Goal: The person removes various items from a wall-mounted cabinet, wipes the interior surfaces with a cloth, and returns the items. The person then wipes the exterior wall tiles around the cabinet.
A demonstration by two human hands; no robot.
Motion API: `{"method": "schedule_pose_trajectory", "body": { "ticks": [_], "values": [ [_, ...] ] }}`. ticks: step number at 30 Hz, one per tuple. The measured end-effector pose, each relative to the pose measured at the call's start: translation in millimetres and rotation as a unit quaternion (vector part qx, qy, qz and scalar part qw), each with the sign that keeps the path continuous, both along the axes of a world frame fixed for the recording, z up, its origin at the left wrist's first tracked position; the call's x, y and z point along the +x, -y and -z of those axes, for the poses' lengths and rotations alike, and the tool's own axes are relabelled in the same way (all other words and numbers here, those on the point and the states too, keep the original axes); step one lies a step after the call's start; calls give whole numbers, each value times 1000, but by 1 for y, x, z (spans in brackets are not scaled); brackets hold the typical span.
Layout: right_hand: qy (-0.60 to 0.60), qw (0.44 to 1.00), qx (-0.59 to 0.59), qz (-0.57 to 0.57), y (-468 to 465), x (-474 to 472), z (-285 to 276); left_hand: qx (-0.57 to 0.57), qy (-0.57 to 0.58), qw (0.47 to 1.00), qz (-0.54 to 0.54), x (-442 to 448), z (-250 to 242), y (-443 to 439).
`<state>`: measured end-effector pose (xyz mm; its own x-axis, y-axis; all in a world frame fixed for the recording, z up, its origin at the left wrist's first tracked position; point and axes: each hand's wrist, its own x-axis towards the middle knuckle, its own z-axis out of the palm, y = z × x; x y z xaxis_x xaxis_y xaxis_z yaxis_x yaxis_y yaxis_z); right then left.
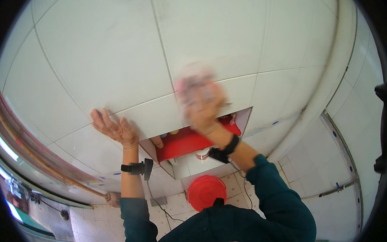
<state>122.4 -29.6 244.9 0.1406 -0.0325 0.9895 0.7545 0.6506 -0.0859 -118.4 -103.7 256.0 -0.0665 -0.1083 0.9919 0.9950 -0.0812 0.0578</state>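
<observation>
My left hand (116, 128) rests against the white tiled wall (112, 60), fingers apart and holding nothing. Higher on the wall and to the right, my right hand (206, 110) grips a pinkish patterned cloth (196, 79). Motion blur hides the cloth's exact shape and its folds. Just below both hands, a recessed niche with a red shelf (183, 144) opens in the wall. My right forearm covers part of that shelf. Under it, a small white-topped jar (202, 153) stands in the lower compartment.
A red plastic bucket (207, 193) stands on the tiled floor below the niche. A white vertical pipe (323, 74) runs along the right corner. On the left leans a wooden-handled mop or brush (113, 198). Thin cables (160, 206) hang from the straps on both wrists.
</observation>
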Motion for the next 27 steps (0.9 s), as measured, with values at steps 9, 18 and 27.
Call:
{"method": "schedule_pose_trajectory", "body": {
  "ticks": [9,18,27],
  "values": [
    [229,958,103,-139,6,33,-39,-10,6,1000,-17,2,1,2],
    [-128,987,10,96,-70,213,-128,-19,2,999,-34,2,1,2],
    [-64,990,119,25,-40,57,-190,-12,6,999,-44,4,1,2]
  ]
}}
